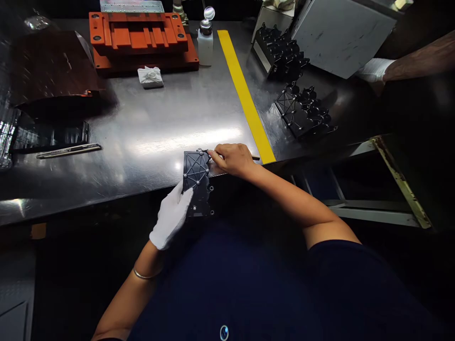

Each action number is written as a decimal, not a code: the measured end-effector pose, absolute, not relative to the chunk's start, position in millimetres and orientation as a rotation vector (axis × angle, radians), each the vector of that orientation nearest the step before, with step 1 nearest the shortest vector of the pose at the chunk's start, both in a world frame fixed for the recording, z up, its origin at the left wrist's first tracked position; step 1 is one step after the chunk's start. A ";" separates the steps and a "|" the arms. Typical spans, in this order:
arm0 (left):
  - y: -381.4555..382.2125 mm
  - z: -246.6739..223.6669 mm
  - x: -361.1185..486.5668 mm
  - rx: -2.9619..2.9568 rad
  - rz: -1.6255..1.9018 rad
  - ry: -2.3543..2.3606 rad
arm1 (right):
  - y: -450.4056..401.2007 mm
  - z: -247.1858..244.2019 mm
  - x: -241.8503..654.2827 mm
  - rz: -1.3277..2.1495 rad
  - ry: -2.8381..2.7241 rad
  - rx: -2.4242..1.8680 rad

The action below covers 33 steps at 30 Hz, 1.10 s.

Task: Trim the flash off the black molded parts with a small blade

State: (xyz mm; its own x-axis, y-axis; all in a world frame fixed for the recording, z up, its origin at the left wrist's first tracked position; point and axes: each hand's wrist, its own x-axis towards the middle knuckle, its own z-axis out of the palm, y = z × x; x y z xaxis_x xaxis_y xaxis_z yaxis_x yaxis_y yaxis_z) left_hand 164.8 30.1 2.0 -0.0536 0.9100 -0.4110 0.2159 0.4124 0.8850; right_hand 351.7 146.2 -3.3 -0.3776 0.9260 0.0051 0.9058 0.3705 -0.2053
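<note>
Black ribbed plastic plate (196,182) sits at the front edge of our brushed-steel table (117,182), partly overhanging it. Our white-gloved left hand (170,215) braces its lower left side, fingers pressed together. Our bare right hand (231,159) pinches a thin dark tool (256,157), with the fingertips at the plate's upper right corner. Just beyond that hand runs a yellow tape strip (245,94). Farther right lie a nearer black ribbed plastic part (302,111) and a farther black ribbed plastic part (280,52). Well ahead of our grip stand an orange slotted block fixture (138,35), a crumpled white cloth (150,76) and a white dispensing bottle (205,49). A co-worker's white-gloved hand (373,70) is at far right.
</note>
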 end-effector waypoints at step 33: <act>32.1 0.7 157.1 1.192 0.648 1.612 | 123.5 0.9 370.8 0.258 -2.698 -1.452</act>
State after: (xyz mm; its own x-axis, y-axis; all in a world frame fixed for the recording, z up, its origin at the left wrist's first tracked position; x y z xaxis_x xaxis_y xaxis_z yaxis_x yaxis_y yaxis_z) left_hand 157.1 32.1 0.7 -0.0272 0.9183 -0.3948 0.3890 0.3736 0.8421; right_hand 370.8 123.5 0.9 -0.5522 0.8335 -0.0208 0.8223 0.5403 -0.1789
